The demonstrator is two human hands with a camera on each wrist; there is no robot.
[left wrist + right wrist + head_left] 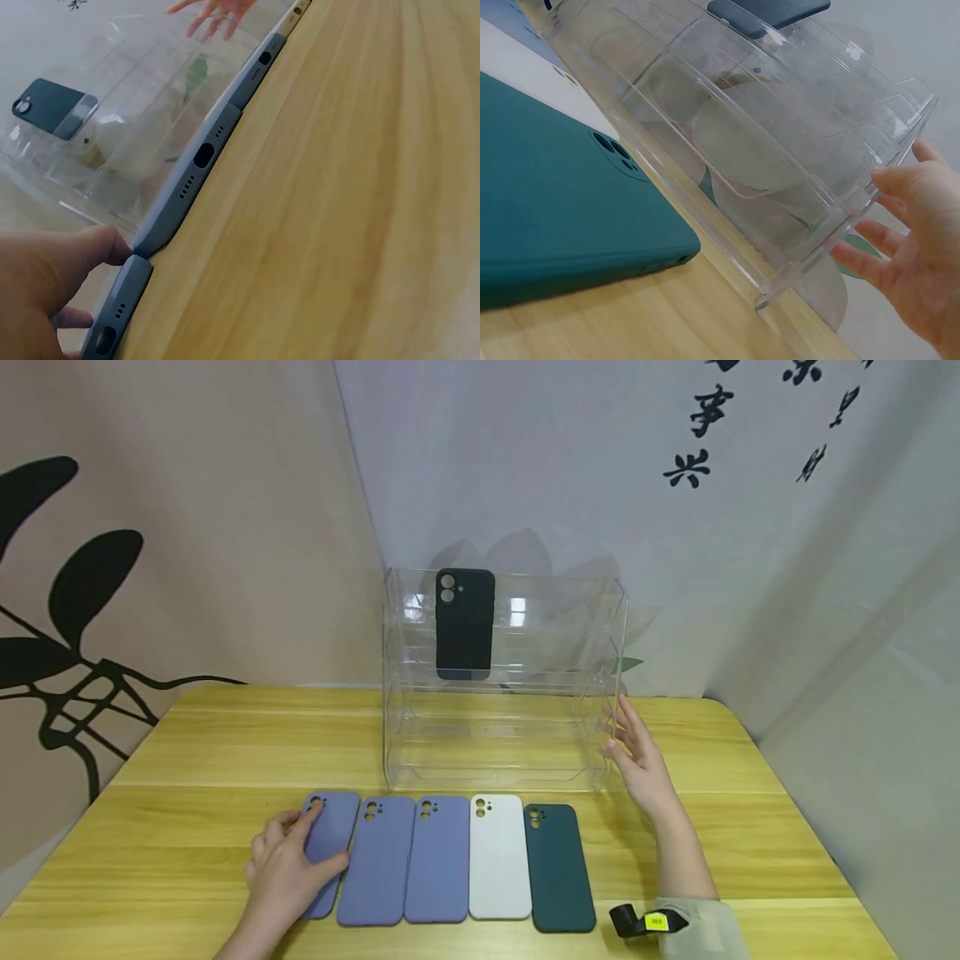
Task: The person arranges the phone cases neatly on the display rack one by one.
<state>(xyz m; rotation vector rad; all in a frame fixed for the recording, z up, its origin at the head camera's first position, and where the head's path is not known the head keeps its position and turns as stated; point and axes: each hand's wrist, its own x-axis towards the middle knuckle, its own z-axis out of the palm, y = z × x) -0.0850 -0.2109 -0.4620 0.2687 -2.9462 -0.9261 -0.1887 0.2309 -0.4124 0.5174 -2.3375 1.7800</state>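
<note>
A row of phone cases lies across the table in front of a clear tiered display rack (498, 777). My left hand (288, 868) holds the leftmost purple phone case (333, 827) by its sides, thumb on the right edge and a finger beside the camera cutout. Two more purple cases (377, 868) (438, 864), a white case (500, 868) and a dark green case (561, 877) continue the row rightward. At the rack's right side panel, my right hand (639, 768) rests with fingers extended and spread. A black phone case (465, 627) leans upright on an upper tier.
The wooden table (187, 760) ends at a pale curtain (525, 460) behind the rack. A black strap with a yellow label (648, 921) sits at the right sleeve (701, 931).
</note>
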